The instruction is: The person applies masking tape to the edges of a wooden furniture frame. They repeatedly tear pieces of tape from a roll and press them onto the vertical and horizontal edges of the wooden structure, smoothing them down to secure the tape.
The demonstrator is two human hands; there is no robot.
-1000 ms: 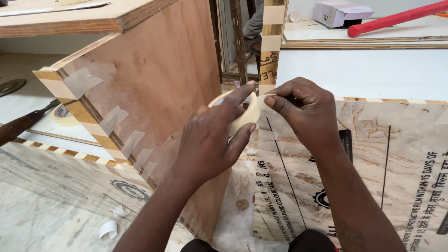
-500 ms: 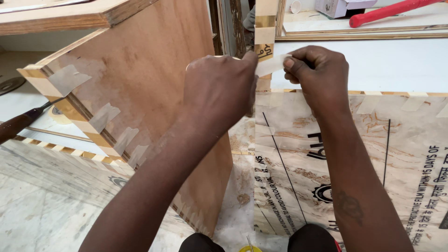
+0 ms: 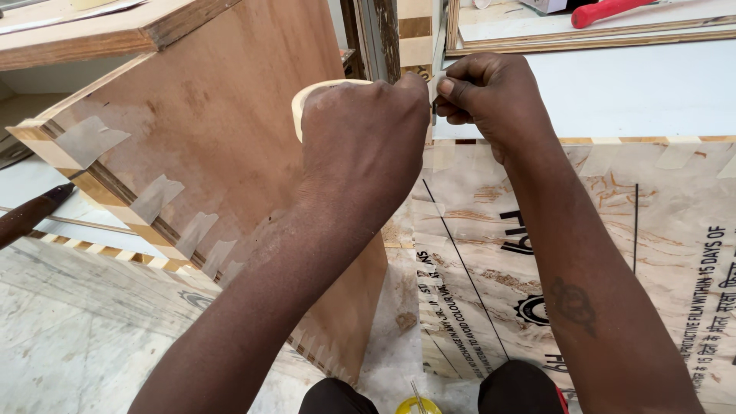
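Left hand (image 3: 364, 142) grips tape roll (image 3: 310, 96) at the top corner of the plywood box (image 3: 215, 138), right hand (image 3: 487, 96) pinches the tape end beside it; left box edge already carries several strips, corner strip not yet stuck.

**Around the plywood cabinet**

A red-handled tool (image 3: 609, 10) lies at the top right on a wood-framed panel (image 3: 583, 34). Below it, a white laminate sheet (image 3: 636, 92) rests with a striped plywood edge along its lower side. A printed protective-film sheet (image 3: 644, 253) covers the board at the lower right. At the far left, a dark-handled tool (image 3: 31, 215) lies on a pale surface. A yellow round object (image 3: 418, 405) shows at the bottom edge, between dark trouser knees. The marble-patterned floor (image 3: 84, 330) fills the lower left.
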